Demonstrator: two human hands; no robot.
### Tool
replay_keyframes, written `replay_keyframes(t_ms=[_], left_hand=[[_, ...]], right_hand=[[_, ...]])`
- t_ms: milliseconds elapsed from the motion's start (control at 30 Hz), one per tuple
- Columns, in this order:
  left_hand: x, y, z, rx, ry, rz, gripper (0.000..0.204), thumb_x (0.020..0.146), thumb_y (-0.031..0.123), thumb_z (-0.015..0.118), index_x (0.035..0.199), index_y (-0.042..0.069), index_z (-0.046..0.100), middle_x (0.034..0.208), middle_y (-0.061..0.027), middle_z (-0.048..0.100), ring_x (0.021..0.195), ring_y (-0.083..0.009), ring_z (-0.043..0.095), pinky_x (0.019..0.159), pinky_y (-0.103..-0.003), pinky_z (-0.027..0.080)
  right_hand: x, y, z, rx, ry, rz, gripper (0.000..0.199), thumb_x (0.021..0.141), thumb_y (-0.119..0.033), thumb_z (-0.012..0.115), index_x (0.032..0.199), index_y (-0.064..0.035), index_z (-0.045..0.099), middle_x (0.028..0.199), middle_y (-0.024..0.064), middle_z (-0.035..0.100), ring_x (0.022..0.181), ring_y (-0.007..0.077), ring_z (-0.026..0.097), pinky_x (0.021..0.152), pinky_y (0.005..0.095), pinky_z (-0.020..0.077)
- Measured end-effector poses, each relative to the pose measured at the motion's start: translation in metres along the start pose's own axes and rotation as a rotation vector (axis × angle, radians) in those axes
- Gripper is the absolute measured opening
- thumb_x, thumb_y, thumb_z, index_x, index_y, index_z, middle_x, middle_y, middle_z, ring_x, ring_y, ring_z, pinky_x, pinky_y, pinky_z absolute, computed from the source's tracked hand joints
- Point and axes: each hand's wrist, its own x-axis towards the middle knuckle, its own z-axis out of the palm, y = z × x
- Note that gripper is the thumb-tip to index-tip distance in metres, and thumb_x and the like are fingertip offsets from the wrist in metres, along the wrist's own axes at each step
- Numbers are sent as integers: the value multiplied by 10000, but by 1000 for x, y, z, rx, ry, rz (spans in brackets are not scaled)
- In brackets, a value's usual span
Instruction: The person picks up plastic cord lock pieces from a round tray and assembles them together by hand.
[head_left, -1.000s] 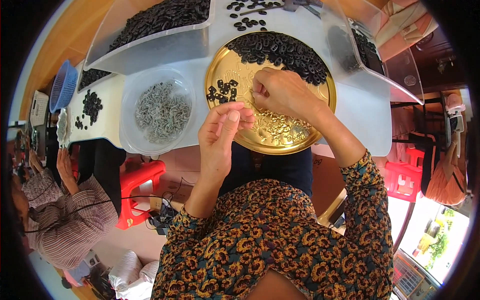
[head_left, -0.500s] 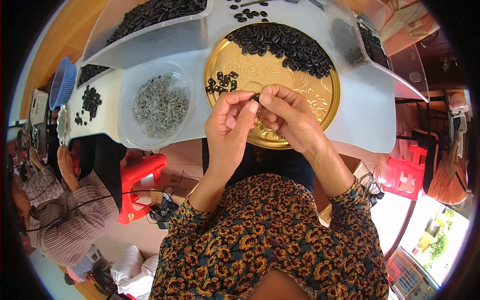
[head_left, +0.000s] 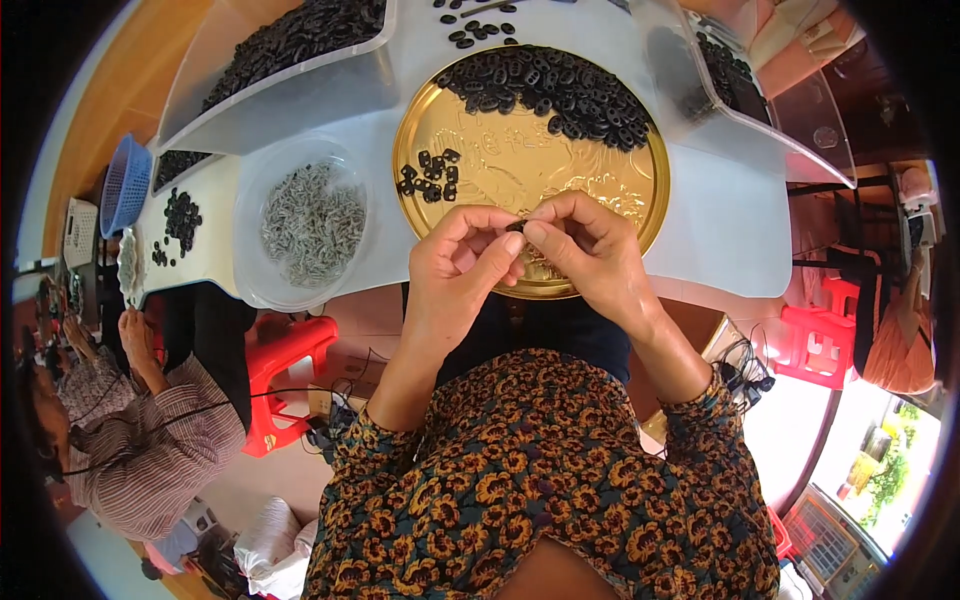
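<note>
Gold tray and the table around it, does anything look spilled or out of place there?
Mildly: loose black pieces lie on the table just beyond the gold tray, outside the clear bins, and a dark scatter lies left of the round tub. They may be strays or placed deliberately; I can't tell.

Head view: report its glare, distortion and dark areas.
Head view, lower right: the daylit opening is washed out; head view, centre: the gold tray glints on its raised pattern; head view, rim: lines bend, corners go black; head view, fingertips: the black piece between left hand and right hand shows little detail.
</note>
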Motion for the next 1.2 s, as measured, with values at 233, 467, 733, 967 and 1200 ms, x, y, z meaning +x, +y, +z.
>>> replay_keyframes(t_ms=[233,467,733,967,1200], left_hand=[[2,-10,1,-351,43,-114,148,909,72,616,1036,-1,593,858,-56,636,707,-125,609,659,-253,512],[3,-2,-2,-156,123,30,148,938,77,569,1053,-17,575,947,-116,656,750,-153,638,688,-269,527],[-1,-6,-10,-63,92,82,181,937,60,559,1096,-25,570,967,-146,655,753,-164,643,692,-274,534],[5,-6,-13,-100,114,43,211,919,68,588,1117,-6,577,985,-146,664,771,-181,639,678,-275,506],[8,-2,-9,-224,142,18,163,917,67,593,1059,-4,558,1040,-146,653,796,-173,648,696,-263,514]], right_hand=[[-4,0,8,196,16,14,127,920,-101,620,984,7,598,850,-27,601,763,32,533,663,183,442],[54,6,-30,-554,115,-256,129,863,-125,671,914,-7,667,820,37,632,652,94,565,605,247,463],[86,13,-40,-1174,107,-561,138,844,-194,647,879,-67,690,848,68,615,668,266,624,599,356,507],[93,18,-35,-1264,93,-611,151,825,-178,629,824,-28,610,809,124,594,645,296,630,592,390,522],[53,-4,-18,-385,-15,-58,91,841,-74,649,872,-5,600,766,22,627,638,80,600,575,238,483]])
